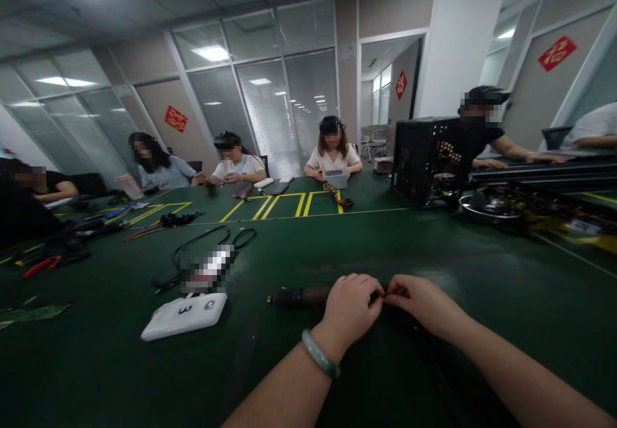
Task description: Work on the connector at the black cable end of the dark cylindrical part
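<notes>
A dark, rod-shaped tool point(306, 297) with a black ribbed front part and a small pale tip lies on the green table, its tip to the left. Over its rear part rests my left hand point(351, 306), fingers curled round it and a jade bangle point(321, 354) on the wrist. Just right of that, my right hand point(424, 303) has thumb and forefinger pinched together close to the left fingertips. What lies between those fingers is too small and dark to make out. A black cord-like shape seems to run from there toward me, though it is blurred.
A white power bank point(186, 317) marked 3 lies left, a black cable point(186, 248) behind it. Red-handled pliers point(43, 266) and tangled cables are at far left. A black computer case point(427, 161) and a round metal dish point(491, 208) stand right. Several people sit across the table.
</notes>
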The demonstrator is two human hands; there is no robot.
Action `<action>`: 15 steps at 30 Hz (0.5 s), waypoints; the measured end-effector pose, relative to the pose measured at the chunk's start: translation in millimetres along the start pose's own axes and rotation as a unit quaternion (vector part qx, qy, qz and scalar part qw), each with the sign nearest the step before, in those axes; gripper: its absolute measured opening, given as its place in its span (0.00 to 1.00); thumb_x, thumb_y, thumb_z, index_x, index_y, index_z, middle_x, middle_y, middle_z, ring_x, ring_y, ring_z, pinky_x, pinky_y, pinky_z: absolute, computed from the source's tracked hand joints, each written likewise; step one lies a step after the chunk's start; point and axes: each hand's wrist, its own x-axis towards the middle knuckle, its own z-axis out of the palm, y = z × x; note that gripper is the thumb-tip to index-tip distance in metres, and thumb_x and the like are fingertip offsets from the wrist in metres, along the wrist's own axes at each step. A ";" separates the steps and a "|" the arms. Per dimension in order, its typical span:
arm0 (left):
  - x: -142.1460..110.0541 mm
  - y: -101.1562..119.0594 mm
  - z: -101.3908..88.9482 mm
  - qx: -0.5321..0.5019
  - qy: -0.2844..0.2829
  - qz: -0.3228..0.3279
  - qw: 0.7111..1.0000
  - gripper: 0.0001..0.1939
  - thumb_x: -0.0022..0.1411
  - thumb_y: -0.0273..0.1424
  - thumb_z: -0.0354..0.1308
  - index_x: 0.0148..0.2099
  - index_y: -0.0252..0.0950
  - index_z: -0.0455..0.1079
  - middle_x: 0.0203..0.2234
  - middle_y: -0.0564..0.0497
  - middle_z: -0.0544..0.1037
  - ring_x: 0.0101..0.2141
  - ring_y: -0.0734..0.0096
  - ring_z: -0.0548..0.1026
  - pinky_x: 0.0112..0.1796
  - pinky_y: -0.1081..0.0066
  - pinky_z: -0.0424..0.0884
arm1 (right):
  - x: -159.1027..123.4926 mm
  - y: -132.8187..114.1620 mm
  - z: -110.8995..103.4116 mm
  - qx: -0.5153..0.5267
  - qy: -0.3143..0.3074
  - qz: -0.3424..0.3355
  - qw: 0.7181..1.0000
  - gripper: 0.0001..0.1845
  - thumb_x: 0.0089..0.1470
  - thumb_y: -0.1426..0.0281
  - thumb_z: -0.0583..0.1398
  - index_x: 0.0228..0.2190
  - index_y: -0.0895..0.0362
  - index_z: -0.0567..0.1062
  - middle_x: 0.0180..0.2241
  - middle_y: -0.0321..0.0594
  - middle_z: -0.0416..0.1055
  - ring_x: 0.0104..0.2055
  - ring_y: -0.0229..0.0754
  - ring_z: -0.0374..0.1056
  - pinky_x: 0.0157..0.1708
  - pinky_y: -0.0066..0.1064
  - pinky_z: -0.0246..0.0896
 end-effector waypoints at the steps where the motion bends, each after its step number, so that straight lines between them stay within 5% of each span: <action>1: 0.1 -0.4 0.3 0.000 0.000 0.001 1.000 0.05 0.61 0.30 0.58 0.41 0.42 0.71 0.42 0.55 0.76 0.43 0.65 0.71 0.45 0.63 0.64 | 0.0 -0.4 -0.6 -0.003 0.001 -0.001 1.000 0.06 0.54 0.64 0.60 0.31 0.52 0.76 0.29 0.33 0.76 0.31 0.40 0.70 0.27 0.27 0.54; 15: 1.3 4.9 -6.1 0.014 -0.026 -0.006 1.000 0.06 0.63 0.29 0.56 0.43 0.41 0.72 0.43 0.53 0.75 0.45 0.64 0.71 0.46 0.63 0.65 | -3.3 -14.1 -6.8 -0.050 0.009 0.023 0.998 0.05 0.54 0.65 0.61 0.31 0.52 0.76 0.29 0.34 0.76 0.31 0.40 0.70 0.26 0.27 0.52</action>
